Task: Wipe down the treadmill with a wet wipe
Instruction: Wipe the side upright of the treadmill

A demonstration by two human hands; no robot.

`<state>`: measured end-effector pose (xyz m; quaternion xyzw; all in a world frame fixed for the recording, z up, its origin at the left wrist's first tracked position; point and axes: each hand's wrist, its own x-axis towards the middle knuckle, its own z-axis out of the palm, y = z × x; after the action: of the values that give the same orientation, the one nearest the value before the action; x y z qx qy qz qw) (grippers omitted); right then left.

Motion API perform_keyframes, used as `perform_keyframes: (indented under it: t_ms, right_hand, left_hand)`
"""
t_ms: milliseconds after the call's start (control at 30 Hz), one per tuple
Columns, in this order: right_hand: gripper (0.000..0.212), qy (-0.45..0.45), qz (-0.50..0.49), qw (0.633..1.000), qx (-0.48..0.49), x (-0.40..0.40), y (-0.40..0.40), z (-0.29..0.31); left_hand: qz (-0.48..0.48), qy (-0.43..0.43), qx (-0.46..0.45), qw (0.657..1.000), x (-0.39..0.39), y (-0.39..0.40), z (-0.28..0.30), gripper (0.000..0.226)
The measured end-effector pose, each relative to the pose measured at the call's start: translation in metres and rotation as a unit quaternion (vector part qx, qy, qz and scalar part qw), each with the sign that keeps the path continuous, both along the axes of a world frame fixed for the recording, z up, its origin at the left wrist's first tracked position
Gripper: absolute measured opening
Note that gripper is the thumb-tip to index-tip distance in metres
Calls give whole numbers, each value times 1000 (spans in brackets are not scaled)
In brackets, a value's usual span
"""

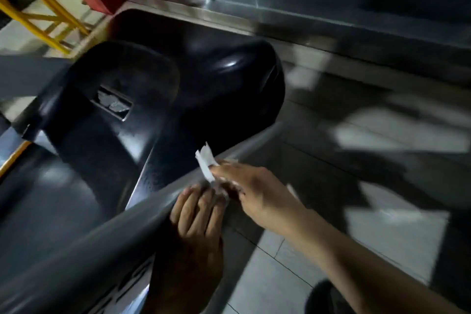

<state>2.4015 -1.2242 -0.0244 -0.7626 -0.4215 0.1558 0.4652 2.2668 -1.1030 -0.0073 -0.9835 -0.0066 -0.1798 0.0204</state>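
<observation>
blurry frame. right hand (251, 192) pinches a white wet wipe (207, 162) just above the grey treadmill handrail (107, 234), near centre. left hand (196, 214) meets it there, fingers curled; its grip is hard to make out. black treadmill hood (216, 76) sits far left.

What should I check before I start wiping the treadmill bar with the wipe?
1. Wipe in hand: ok. The right hand pinches the white wet wipe.
2. Wipe opened flat: not ok. It looks folded and crumpled.
3. Wipe at the bar: ok. It sits right by the grey handrail.
4. Left hand out of the wiping path: not ok. Its fingers rest at the rail beside the wipe.
5. Wipe still wet: cannot tell.
6. Rail dirty spots: cannot tell, the picture is blurred.
</observation>
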Motion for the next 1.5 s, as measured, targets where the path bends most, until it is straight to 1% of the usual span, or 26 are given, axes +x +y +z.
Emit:
perform_keyframes:
  t_ms: [67,133,200,300,333,400,467,500,567,633,767,833,900,1000,1100,1233,1333,1500]
  right_hand:
    - [41,12,-33,999,-3,-1,3,15]
    - [37,36,-43,998,-25,-1,7,31]
    - [36,68,-40,996,-52,0,11,39]
    - [35,92,-40,990,-100,14,8,37]
    - [34,87,-53,989,-110,20,2,35]
    - [35,59,-106,987,-104,32,-18,33]
    - [38,30,-171,979,-107,42,-43,39]
    - [37,30,-202,972,-112,47,-54,46]
    - [30,49,-226,964,-129,56,-73,73]
    - [26,53,-227,962,-144,66,-90,109]
    - [19,44,-198,970,-136,88,-109,200]
    - [19,33,-207,971,-114,99,-110,245]
    - [13,24,-223,968,-109,113,-106,283]
    - [28,-2,-219,969,-114,135,-92,339]
    - [33,-19,-209,969,-128,162,-70,388]
    - [26,-29,-174,976,-125,200,-37,441]
    - [25,-18,-157,980,-122,227,-14,470]
    - [23,-9,-144,984,-100,269,24,510]
  left_hand:
    - [-21,-67,-15,997,7,5,-9,48]
    - [-22,-79,-19,996,9,-1,-6,48]
    - [-17,-63,-39,997,7,-8,-5,47]
    - [-13,-87,-34,996,11,-3,-6,36]
    - [-13,-62,-27,998,13,0,-4,36]
    - [2,47,-43,998,5,-5,11,40]
    - [26,139,-56,988,8,-14,44,42]
    - [32,177,-55,982,15,-16,62,43]
    - [34,210,-52,976,35,-19,98,41]
    - [45,203,-62,976,59,-23,140,39]
    - [70,189,-81,976,109,-30,233,41]
    - [86,170,-98,977,129,-32,280,39]
    - [80,144,-108,980,145,-33,323,35]
    - [81,141,-107,981,163,-24,378,38]
    - [109,165,-123,973,176,-8,421,46]
    - [140,171,-144,965,197,12,464,51]
    - [153,176,-163,959,219,31,486,52]
    - [179,106,-182,961,249,58,522,50]
